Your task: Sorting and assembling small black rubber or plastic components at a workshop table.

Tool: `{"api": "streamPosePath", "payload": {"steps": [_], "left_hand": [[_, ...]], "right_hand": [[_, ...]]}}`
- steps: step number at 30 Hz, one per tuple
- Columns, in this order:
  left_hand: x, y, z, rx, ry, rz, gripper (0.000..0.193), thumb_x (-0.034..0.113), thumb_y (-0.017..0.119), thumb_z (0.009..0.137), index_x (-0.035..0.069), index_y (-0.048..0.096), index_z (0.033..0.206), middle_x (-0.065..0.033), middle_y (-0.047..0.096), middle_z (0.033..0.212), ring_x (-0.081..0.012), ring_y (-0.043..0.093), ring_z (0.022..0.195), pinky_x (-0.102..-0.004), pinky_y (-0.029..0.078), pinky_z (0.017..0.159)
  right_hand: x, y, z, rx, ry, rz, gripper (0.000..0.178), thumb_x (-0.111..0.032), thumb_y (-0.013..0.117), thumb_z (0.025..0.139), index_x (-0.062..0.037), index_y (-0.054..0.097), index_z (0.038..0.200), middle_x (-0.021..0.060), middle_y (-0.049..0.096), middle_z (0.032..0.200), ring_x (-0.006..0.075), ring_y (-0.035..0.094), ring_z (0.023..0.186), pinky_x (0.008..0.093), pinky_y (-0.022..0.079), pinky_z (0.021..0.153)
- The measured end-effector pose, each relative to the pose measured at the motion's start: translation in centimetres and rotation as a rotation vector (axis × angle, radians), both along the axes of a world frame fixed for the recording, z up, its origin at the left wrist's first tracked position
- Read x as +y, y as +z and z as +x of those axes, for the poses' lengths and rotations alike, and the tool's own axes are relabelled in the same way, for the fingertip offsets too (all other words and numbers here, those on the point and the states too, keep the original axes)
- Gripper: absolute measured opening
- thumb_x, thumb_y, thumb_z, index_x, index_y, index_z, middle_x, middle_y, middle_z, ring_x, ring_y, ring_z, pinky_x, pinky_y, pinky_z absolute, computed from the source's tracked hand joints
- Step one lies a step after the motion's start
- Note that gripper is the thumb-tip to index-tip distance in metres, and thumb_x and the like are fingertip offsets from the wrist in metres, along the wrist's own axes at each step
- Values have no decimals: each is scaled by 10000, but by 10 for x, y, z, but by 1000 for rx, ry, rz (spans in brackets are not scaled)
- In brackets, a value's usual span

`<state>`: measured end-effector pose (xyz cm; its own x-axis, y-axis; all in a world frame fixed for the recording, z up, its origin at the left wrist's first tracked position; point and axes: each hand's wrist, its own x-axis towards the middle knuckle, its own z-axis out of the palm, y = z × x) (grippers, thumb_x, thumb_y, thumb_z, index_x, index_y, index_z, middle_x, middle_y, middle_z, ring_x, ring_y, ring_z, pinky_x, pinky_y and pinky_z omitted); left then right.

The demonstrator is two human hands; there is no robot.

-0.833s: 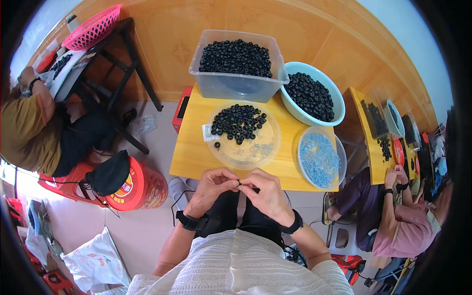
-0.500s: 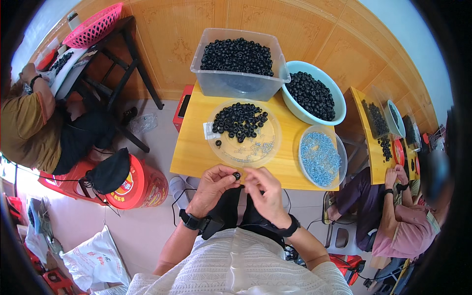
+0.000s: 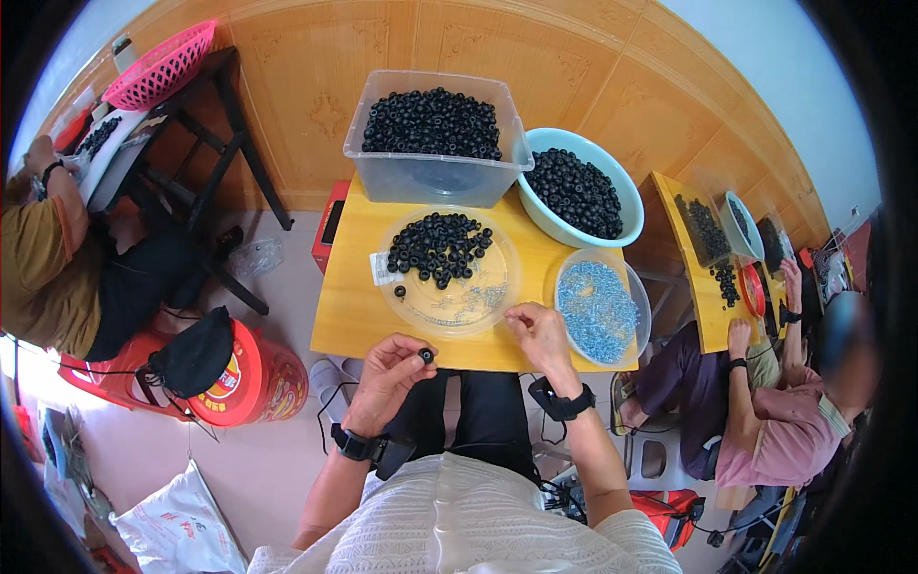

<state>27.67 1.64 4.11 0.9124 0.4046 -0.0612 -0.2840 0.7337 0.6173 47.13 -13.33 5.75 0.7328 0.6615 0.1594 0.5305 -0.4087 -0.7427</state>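
My left hand (image 3: 385, 379), just off the table's front edge, pinches a small black ring-shaped part (image 3: 426, 355) with a hole in its middle. My right hand (image 3: 543, 340) is over the front edge of the table, its thumb and fingers drawn together; whether anything tiny sits between them I cannot make out. Beyond the hands lies a clear round tray (image 3: 512, 287), with a pile of the same black parts (image 3: 438, 247) and small shiny metal pieces (image 3: 478, 304) on it. Right of it, a clear oval tub (image 3: 641, 335) holds many small bluish metal pieces (image 3: 597, 308).
At the back of the yellow table (image 3: 344, 316) stand a clear bin (image 3: 430, 182) and a light-blue basin (image 3: 626, 234), both full of black parts. Co-workers sit left (image 3: 57, 249) and right (image 3: 779, 421). A red bucket (image 3: 277, 383) stands left.
My hands have moved apart: the left stays pinched on the black part, and the right has gone right and forward over the table edge. The whole view has shifted slightly.
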Motion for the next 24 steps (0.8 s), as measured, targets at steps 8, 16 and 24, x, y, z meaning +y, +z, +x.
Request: {"api": "streamPosePath", "payload": {"steps": [8, 16, 24], "left_hand": [[-2, 1, -6, 36, 59, 33, 133, -12, 573, 820, 12, 579, 951, -103, 623, 941, -157, 622, 790, -278, 522, 751], [3, -7, -16, 29, 115, 7, 130, -16, 565, 822, 9, 579, 949, -108, 624, 931, -161, 628, 785, -279, 533, 734], [6, -10, -16, 46, 103, 1, 145, -21, 568, 819, 6, 581, 961, -117, 627, 936, -167, 632, 791, -289, 536, 741]], "right_hand": [[51, 0, 57, -148, 74, -92, 103, -12, 543, 721, 14, 632, 766, 193, 616, 721, 334, 616, 686, 374, 487, 655], [77, -18, 87, -258, -23, -160, 129, -10, 558, 708, -23, 660, 787, 181, 627, 743, 329, 620, 744, 396, 487, 680], [102, -26, 95, -369, 26, -267, 215, 11, 581, 664, -48, 656, 857, 157, 626, 860, 311, 606, 792, 376, 482, 693]]}}
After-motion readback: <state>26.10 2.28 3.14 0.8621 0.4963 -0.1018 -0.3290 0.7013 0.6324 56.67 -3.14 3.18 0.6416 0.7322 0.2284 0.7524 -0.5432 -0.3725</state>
